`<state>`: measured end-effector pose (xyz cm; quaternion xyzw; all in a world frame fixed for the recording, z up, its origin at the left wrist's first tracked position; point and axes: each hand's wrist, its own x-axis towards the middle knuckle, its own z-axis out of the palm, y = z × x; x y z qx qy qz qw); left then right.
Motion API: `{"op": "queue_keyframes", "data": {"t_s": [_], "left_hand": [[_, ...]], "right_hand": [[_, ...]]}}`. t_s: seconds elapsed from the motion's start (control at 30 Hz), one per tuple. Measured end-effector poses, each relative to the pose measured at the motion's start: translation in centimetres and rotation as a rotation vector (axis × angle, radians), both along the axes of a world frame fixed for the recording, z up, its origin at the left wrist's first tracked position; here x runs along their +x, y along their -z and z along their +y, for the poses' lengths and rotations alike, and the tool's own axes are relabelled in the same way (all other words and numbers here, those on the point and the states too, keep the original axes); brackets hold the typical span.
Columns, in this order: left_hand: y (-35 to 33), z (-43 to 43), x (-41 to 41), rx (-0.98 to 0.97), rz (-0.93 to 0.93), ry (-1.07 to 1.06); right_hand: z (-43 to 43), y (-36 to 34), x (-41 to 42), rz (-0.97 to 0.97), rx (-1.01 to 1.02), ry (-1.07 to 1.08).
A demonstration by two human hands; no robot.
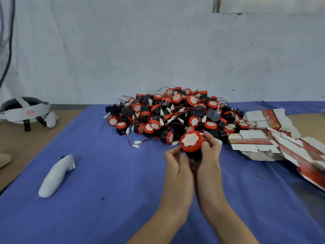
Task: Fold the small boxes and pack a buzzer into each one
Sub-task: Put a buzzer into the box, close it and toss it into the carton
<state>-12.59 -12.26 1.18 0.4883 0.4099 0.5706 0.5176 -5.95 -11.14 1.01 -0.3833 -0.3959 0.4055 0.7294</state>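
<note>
Currently holding one buzzer (191,141) with left hand (177,164) and right hand (210,155) both curled round its black body, red cap facing up, just at 6 o'clock of the buzzer pile (175,111). Flat boxes (274,138) lying unfolded at 3 o'clock. Probably risks snagging its lead in the pile's tangled wires and dragging neighbours along; may also slip from fingertip grip.

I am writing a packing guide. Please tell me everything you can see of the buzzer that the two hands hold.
The buzzer is a short round cylinder, seemingly plastic: black body, red cap, a white ragged-edged patch on the cap's face. It is held above the blue cloth, near the pile, face tilted toward the camera. The left hand and right hand grip its sides.
</note>
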Motion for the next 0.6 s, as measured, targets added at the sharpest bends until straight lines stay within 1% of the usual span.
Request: {"op": "queue_keyframes", "data": {"t_s": [0.07, 0.17, 0.23, 0.3, 0.37, 0.4, 0.47, 0.5, 0.53, 0.6], "left_hand": [[-0.4, 0.9, -0.6, -0.012, -0.045, -0.027], [-0.5, 1.8, -1.4, -0.054, -0.099, -0.011], [-0.6, 2.3, -1.8, -0.113, -0.217, 0.04], [-0.8, 2.7, -2.4, -0.147, -0.345, 0.09], [-1.1, 3.1, -2.9, -0.142, -0.386, 0.111], [-1.0, 3.3, -3.2, -0.136, -0.377, 0.103], [-1.0, 3.8, -3.7, -0.12, -0.328, 0.054], [-1.0, 4.0, -4.0, -0.108, -0.299, 0.023], [-1.0, 4.3, -4.4, -0.099, -0.27, -0.008], [-0.8, 4.8, -5.1, -0.092, -0.221, -0.058]], "right_hand": [[-0.1, 0.5, -0.6, -0.145, 0.056, -0.031], [0.1, 1.1, -0.9, -0.24, 0.075, -0.004], [0.4, 1.2, -0.8, -0.288, 0.064, 0.028], [0.6, 1.4, -0.7, -0.406, 0.052, 0.069], [0.7, 1.6, -0.7, -0.518, 0.059, 0.079], [0.6, 1.6, -0.6, -0.538, 0.061, 0.058], [0.6, 1.5, 0.0, -0.5, 0.044, 0.045], [0.8, 1.5, 0.7, -0.455, 0.023, 0.104], [1.0, 1.4, 1.7, -0.416, -0.006, 0.206], [1.5, 1.0, 3.9, -0.38, -0.09, 0.371]]}}
